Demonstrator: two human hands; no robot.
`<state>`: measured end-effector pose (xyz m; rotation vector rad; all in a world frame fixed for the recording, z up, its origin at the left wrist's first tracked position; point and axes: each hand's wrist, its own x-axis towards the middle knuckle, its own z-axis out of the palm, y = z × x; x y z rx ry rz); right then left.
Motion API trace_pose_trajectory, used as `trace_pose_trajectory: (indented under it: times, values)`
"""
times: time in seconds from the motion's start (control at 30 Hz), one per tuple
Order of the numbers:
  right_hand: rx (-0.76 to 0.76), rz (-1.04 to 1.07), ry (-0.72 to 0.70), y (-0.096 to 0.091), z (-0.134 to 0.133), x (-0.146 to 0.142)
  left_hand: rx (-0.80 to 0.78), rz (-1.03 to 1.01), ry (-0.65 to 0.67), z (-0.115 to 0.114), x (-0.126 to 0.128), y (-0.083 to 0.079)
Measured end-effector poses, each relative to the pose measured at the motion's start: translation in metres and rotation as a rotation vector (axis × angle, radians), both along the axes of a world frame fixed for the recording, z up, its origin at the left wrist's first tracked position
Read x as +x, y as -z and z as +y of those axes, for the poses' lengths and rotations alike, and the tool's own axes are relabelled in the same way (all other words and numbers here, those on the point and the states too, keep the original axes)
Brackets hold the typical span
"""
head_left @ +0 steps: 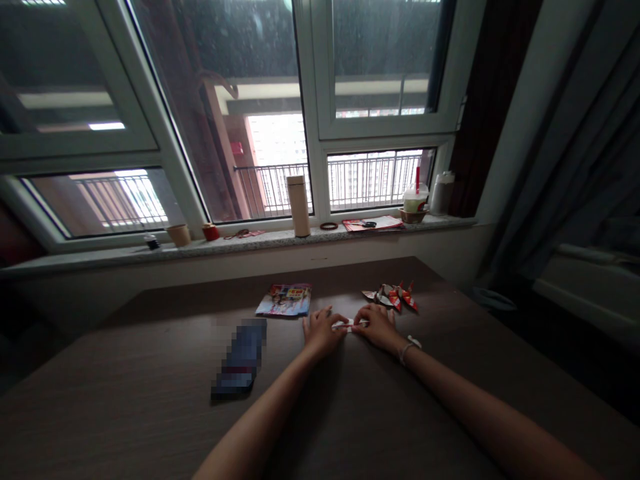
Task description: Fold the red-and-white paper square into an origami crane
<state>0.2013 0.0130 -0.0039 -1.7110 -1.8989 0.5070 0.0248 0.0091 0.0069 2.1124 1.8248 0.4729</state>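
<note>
A small white and red piece of folded paper lies low over the table between my two hands. My left hand pinches its left end with thumb and forefinger, the other fingers resting on the tabletop. At the right end, my right hand pinches the paper in the same way; a bracelet is on that wrist. Just beyond the right hand is a cluster of pointed, folded red and white papers. Past my left hand lies a stack of colourful printed sheets.
The brown table reaches toward a windowsill. A blurred-out dark blue flat object lies left of my forearm. On the sill stand a beige flask, a paper cup, scissors on red paper, and a drink cup.
</note>
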Motion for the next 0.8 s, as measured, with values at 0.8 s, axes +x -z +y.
trace_pose_trajectory:
  times: [0.8]
  values:
    - [-0.031,0.005,-0.077,0.000,0.002,0.013,-0.069,0.035,0.064,-0.002,-0.006,-0.005]
